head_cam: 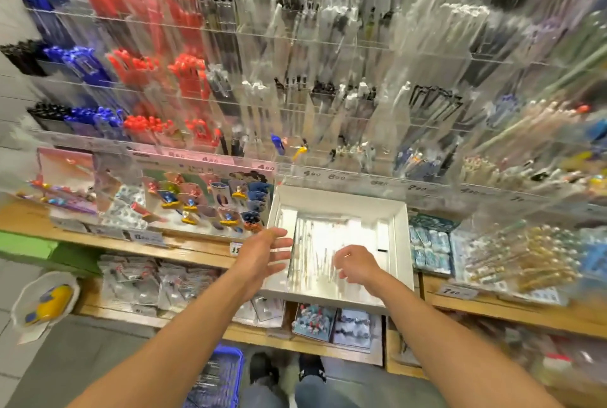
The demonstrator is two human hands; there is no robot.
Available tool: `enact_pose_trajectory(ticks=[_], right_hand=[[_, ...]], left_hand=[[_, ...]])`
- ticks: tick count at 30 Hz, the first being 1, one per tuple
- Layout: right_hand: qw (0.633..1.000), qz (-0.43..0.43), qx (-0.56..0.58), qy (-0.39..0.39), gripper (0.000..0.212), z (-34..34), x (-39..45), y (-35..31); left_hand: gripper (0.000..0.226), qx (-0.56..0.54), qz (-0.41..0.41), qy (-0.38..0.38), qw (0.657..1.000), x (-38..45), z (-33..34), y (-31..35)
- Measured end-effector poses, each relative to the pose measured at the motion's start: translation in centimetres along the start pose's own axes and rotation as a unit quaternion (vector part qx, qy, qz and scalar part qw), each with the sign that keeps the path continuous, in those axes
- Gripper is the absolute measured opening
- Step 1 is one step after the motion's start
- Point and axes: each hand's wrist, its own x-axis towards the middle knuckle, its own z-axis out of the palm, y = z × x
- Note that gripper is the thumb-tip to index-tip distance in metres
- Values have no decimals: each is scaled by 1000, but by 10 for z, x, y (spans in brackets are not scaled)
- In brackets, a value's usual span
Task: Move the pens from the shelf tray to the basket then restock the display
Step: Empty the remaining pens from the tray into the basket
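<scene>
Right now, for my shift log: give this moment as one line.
left hand: open beside white tray | right hand: curled over pens, grip unclear | blue basket: on floor

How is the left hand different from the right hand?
The left hand has straight, spread fingers; the right hand has curled fingers. The left hand is at the white tray's left edge; the right hand is over the clear pens inside. Whether it holds any is blurred. Both reach forward.

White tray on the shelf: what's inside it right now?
The white tray holds a layer of clear-wrapped pens, blurred. The right hand hovers over them with curled fingers, hiding what lies beneath; whether it grips any is unclear. The left hand is open at the tray's left edge.
</scene>
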Motion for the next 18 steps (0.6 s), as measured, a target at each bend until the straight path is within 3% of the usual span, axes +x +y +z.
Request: enact_pose_trajectory(ticks=[6, 12, 18], right_hand=[[989, -14, -148, -10, 28, 37, 22, -27], [992, 28, -117, 32, 13, 78, 43, -51], [963, 34, -264, 51, 7, 100, 44, -48]], left_hand=[[26, 7, -36, -40, 999, 16, -9, 12], [26, -6, -58, -96, 994, 29, -20, 13], [27, -21, -61, -130, 989, 33, -25, 12]])
